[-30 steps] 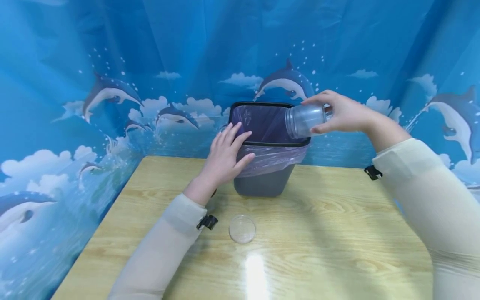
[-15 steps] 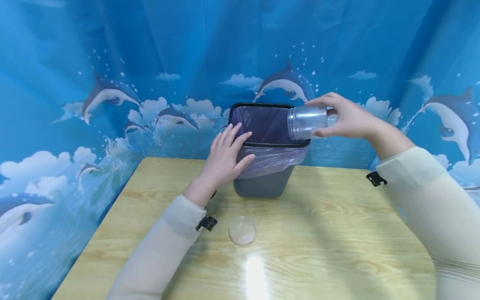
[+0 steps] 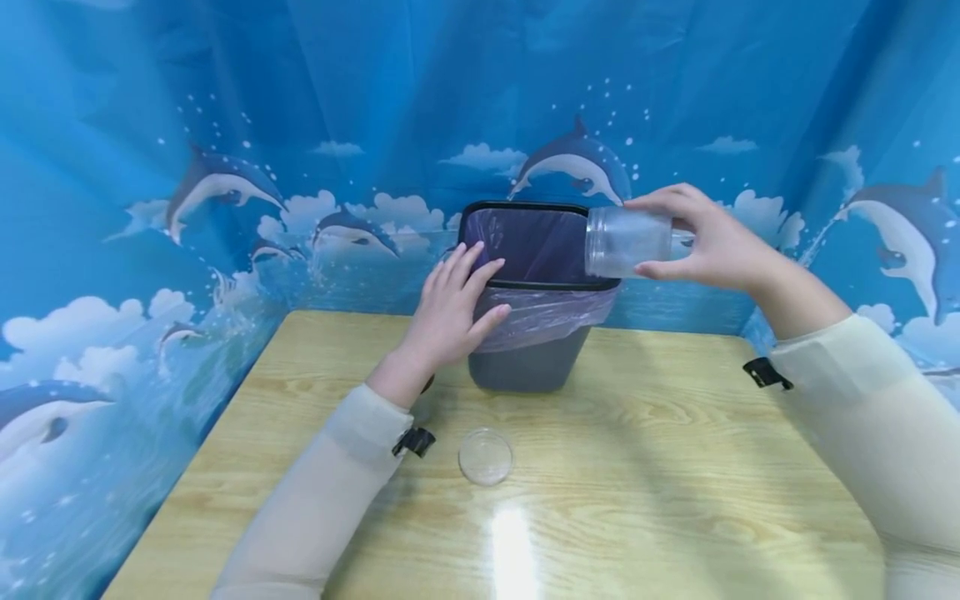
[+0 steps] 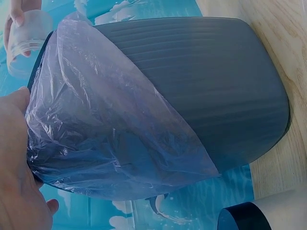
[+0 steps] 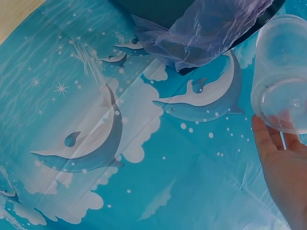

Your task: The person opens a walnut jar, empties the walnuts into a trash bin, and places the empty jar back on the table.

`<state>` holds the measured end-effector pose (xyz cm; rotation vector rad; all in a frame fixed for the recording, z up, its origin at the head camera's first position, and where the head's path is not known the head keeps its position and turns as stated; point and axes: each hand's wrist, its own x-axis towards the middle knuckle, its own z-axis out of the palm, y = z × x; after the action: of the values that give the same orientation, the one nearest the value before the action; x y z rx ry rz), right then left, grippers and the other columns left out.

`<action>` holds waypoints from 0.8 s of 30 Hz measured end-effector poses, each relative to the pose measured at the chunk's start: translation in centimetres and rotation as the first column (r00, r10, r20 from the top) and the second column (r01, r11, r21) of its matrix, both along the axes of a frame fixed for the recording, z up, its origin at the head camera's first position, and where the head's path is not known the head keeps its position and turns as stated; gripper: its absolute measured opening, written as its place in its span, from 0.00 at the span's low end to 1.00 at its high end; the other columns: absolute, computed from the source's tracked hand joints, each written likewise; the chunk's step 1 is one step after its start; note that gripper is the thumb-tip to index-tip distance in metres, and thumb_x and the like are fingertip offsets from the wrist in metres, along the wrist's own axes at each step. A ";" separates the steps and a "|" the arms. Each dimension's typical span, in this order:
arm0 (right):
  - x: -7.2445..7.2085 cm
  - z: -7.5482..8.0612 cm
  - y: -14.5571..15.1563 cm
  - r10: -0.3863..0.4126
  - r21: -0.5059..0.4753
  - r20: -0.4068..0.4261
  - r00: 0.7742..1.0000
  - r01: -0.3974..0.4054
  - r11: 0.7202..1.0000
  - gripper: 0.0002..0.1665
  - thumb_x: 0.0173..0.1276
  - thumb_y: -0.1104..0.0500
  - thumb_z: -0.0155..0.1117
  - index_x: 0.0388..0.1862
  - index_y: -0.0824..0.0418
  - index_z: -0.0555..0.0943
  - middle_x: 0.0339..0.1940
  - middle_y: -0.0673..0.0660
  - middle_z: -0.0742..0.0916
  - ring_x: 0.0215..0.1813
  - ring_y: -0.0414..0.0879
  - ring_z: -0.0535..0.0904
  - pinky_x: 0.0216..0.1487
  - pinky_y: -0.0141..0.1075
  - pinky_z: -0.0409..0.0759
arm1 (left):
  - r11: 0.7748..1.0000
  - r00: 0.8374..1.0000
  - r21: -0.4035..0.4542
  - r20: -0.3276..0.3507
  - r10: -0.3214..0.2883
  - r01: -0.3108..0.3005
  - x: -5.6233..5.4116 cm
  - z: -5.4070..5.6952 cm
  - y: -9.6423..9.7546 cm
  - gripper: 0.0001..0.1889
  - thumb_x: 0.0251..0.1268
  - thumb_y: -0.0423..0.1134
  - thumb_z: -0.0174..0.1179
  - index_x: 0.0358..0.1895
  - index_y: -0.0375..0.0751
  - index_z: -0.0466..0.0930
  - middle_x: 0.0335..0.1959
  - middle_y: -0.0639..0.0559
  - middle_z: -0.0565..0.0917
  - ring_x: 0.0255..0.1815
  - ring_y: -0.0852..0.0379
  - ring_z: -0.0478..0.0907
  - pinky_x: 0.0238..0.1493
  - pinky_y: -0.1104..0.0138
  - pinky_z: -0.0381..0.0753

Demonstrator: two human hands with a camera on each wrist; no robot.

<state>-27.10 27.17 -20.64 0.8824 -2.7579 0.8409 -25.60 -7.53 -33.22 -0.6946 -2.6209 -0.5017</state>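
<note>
Tipped onto its side, a clear plastic jar [image 3: 628,242] has its mouth over the right part of a grey trash bin's opening. My right hand [image 3: 708,237] grips the jar near its base, thumb below and fingers above. The bin [image 3: 525,371] stands on the table, lined with a thin purple bag [image 3: 543,317] folded over its black rim. My left hand [image 3: 450,312] rests at the bin's left front edge, its fingers spread and fairly straight. No contents show in the jar in the right wrist view [image 5: 283,57].
A clear round lid [image 3: 486,457] lies flat on the wood-grain table [image 3: 637,500], in front of the bin. Behind the table hangs a blue curtain [image 3: 337,100] with dolphins on it. Part of a dark object shows beneath my left wrist.
My right hand has drawn the jar slightly to the right, and the jar lies closer to level. The left hand and the bin keep their places.
</note>
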 end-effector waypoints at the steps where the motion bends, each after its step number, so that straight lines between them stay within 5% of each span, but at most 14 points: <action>1: 0.1 -0.1 0.1 0.001 -0.017 -0.011 1.000 -0.001 1.000 0.43 0.61 0.57 0.76 0.75 0.50 0.70 0.68 0.57 0.68 0.64 0.55 0.64 0.64 0.51 0.69 | 1.000 1.000 0.001 -0.001 0.000 0.000 0.0 0.0 0.0 0.36 0.75 0.66 0.44 0.80 0.59 0.53 0.83 0.51 0.43 0.82 0.50 0.32 0.78 0.48 0.35; 6: 0.9 -0.8 0.6 0.006 -0.117 -0.068 0.998 -0.014 0.993 0.45 0.58 0.64 0.77 0.74 0.52 0.71 0.66 0.54 0.70 0.59 0.44 0.65 0.57 0.23 0.68 | 1.000 1.000 -0.003 -0.001 0.003 -0.003 -0.2 -0.1 0.0 0.36 0.74 0.67 0.44 0.80 0.59 0.53 0.83 0.51 0.43 0.82 0.51 0.32 0.78 0.48 0.35; 8: 1.3 -1.1 0.8 0.011 -0.143 -0.085 0.996 -0.023 0.989 0.46 0.56 0.67 0.77 0.74 0.52 0.71 0.66 0.53 0.70 0.59 0.43 0.65 0.57 0.20 0.68 | 1.000 1.000 -0.005 0.000 0.003 -0.003 -0.3 -0.1 0.0 0.36 0.74 0.67 0.44 0.80 0.59 0.53 0.83 0.52 0.43 0.82 0.51 0.32 0.78 0.48 0.35; 24: 4.2 -5.4 1.4 0.053 -0.227 -0.167 0.985 -0.091 0.970 0.52 0.46 0.76 0.78 0.72 0.57 0.73 0.68 0.49 0.72 0.61 0.42 0.68 0.51 0.21 0.74 | 1.000 1.000 -0.006 -0.007 -0.003 0.003 -0.4 -0.1 0.1 0.36 0.74 0.66 0.45 0.80 0.59 0.53 0.83 0.51 0.43 0.82 0.50 0.32 0.78 0.47 0.35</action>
<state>-22.94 28.59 -26.04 0.9627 -2.4418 1.0335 -25.95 -7.45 -33.29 -0.7014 -2.6163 -0.4913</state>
